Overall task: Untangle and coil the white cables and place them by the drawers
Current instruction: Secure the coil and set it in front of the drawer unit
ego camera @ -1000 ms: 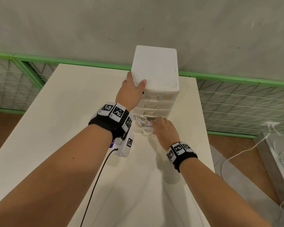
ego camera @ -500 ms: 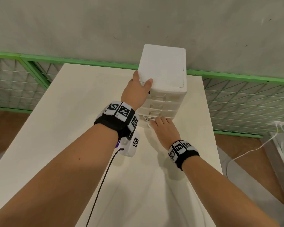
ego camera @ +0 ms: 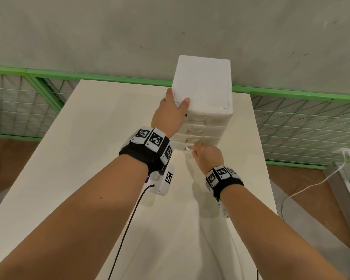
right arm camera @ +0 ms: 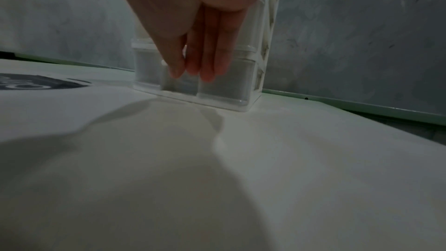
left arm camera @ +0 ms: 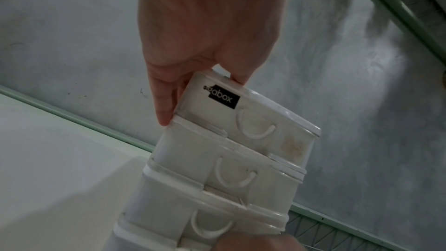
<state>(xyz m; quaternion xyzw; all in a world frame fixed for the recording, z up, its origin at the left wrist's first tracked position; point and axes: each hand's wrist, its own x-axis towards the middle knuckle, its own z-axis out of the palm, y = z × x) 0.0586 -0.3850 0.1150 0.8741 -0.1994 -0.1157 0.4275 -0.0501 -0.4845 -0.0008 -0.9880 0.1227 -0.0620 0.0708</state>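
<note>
Cream-white surface, rectangular, far edge vs. grey wall w/ green rail. White drawer unit stands upright on it at far-right corner, 4 drawers stacked, fronts facing the person. Rest of the top shows only arm shadows.

A black label on the front of the top drawer of the white drawer unit carries white lettering; the legible part reads "abox", and the leading characters are obscured. The square black-and-white code tags on the wristbands carry patterns only, with no legible text.
</note>
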